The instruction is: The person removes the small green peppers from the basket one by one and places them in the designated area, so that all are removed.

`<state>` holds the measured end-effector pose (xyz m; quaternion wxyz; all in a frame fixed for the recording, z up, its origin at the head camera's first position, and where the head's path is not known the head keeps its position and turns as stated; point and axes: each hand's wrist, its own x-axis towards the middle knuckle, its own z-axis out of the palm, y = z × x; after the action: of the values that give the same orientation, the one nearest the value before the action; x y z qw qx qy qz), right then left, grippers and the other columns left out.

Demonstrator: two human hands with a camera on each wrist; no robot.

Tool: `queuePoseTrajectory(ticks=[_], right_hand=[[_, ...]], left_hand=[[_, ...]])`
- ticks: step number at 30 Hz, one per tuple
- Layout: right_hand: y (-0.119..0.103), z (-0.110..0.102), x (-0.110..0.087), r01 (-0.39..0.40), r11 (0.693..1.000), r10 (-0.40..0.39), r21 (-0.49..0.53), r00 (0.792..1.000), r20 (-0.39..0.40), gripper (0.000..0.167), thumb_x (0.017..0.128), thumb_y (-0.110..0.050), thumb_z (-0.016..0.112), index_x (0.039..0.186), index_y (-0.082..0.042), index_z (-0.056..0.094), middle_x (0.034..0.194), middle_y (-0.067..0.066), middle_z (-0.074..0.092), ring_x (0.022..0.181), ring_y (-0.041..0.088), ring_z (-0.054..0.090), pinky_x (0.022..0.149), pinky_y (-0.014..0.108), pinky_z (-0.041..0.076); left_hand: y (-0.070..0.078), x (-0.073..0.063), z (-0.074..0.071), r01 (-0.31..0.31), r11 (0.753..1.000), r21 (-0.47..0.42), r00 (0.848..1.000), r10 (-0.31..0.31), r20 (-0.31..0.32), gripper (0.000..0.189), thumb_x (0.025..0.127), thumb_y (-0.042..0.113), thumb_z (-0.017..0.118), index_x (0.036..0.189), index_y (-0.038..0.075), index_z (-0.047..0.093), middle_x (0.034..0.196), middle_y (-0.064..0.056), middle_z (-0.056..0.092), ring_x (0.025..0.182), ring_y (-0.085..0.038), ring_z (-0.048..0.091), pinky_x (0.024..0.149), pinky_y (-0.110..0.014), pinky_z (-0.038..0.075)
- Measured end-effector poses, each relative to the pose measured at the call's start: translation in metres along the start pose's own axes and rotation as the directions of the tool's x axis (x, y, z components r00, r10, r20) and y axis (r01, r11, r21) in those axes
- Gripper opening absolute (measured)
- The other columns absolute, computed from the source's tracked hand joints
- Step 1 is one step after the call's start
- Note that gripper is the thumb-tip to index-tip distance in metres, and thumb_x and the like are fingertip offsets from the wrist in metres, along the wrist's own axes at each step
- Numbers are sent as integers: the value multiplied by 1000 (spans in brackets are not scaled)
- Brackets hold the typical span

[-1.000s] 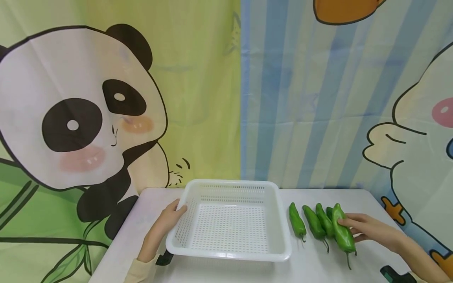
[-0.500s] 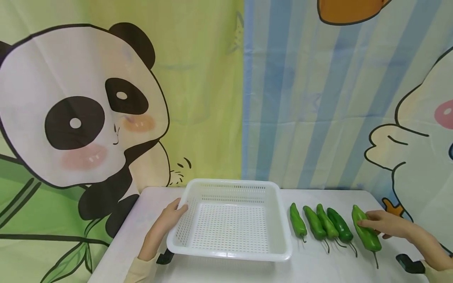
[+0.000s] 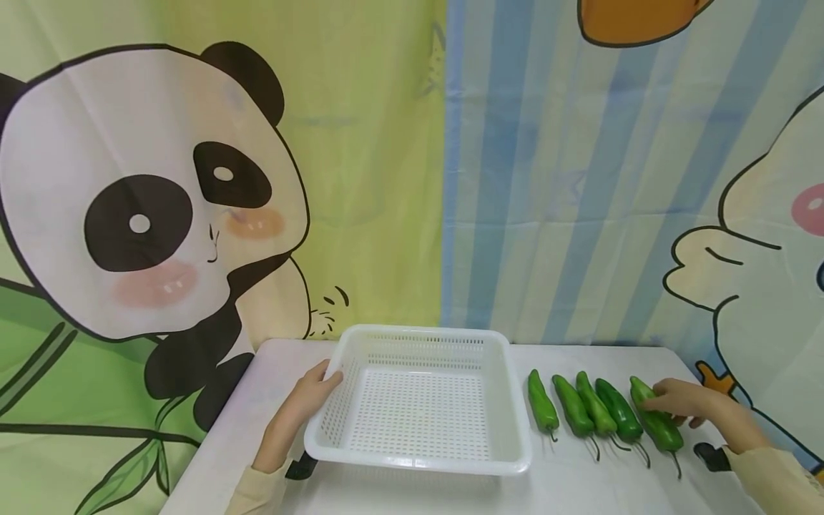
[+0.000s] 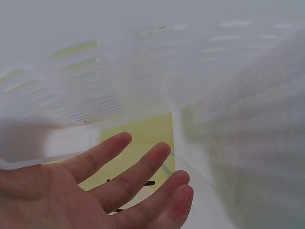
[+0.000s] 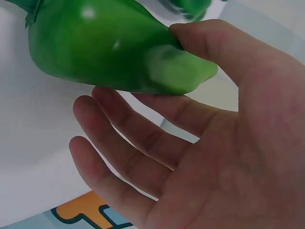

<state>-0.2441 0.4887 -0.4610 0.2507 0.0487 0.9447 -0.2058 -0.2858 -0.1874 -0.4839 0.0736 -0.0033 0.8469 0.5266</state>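
A white perforated plastic basket [image 3: 412, 463] sits on the table. My left hand [image 3: 310, 395] grips its left rim, the thumb over the edge; in the left wrist view the fingers [image 4: 133, 183] spread outside the basket wall. At the right, my right hand [image 3: 689, 402] pinches a green pepper [image 3: 661, 430] that lies at the right end of a row. The right wrist view has the thumb on one side of this pepper [image 5: 105, 47] and fingertips against the other. Left of it lie several more peppers, a dark green one [image 3: 619, 411] nearest and a lighter one [image 3: 542, 408] beside the basket.
The table [image 3: 463, 497] has a white cover. A curtain with a printed panda [image 3: 154, 214] and blue stripes hangs behind its back edge. Black straps [image 3: 711, 456] show at both wrists.
My right hand has carried its pepper rightward from over the dark green one, then slightly back left, down beside the row. My left hand and the basket have stayed put.
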Motion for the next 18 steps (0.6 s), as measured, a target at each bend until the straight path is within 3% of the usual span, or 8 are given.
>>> queuePoseTrajectory(ticks=[8,15,18], right_hand=[[1,4,12,-20,1000,20,-6,1000,-19,79,94,-50,63,120,24,51,101,22,65,87,28,65,71,50,60],[-3,6,15,-12,1000,12,-4,998,-61,59,94,-52,62,98,7,65,86,10,61,80,23,58,66,43,59],[-5,5,13,-15,1000,14,-10,998,-65,66,94,-56,60,101,9,64,88,13,62,81,25,59,66,43,60]], left_hand=[[1,0,3,3,1000,2,1000,-3,0,49,105,28,49,150,10,41,109,-18,69,75,-23,72,58,-39,64],[3,-1,3,-8,1000,12,1000,8,-11,50,105,27,50,150,8,41,109,-20,69,74,-23,73,57,-39,64],[4,-2,2,-16,1000,19,1000,16,-9,52,105,27,50,151,7,40,109,-21,69,74,-23,73,56,-39,64]])
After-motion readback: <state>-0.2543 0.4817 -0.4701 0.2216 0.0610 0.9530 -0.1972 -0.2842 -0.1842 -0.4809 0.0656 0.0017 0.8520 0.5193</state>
